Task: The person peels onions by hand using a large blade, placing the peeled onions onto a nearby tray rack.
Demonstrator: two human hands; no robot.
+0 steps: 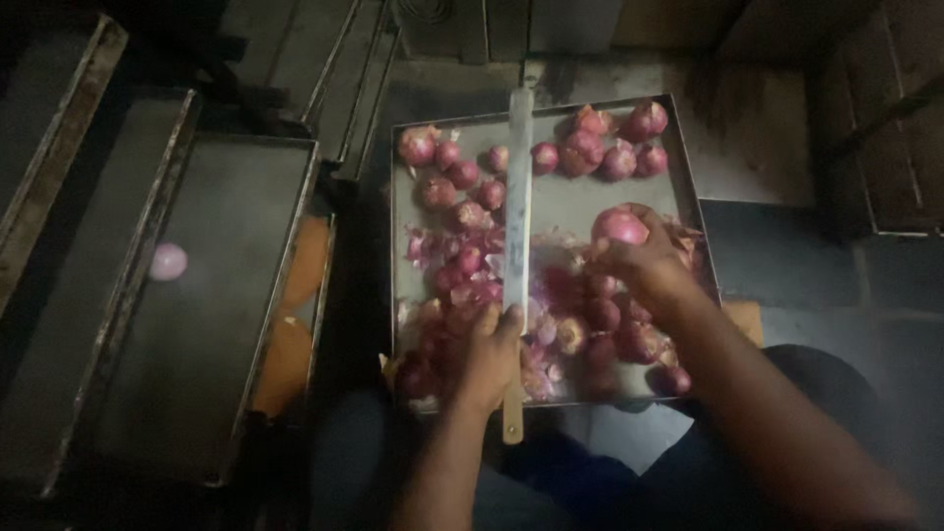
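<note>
Round red onion [619, 227] gripped in right hand [644, 265], papery skins below.

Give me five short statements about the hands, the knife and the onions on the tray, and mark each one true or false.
1. The right hand holds a red onion above the metal tray. True.
2. The left hand grips a long knife by its wooden handle. True.
3. The knife's blade points toward the person. False: it points away, across the tray toward its far edge.
4. The tray holds only whole onions, with no peels. False: loose pink peels lie among the onions.
5. One onion lies alone on the dark tray at the left. True.
</note>
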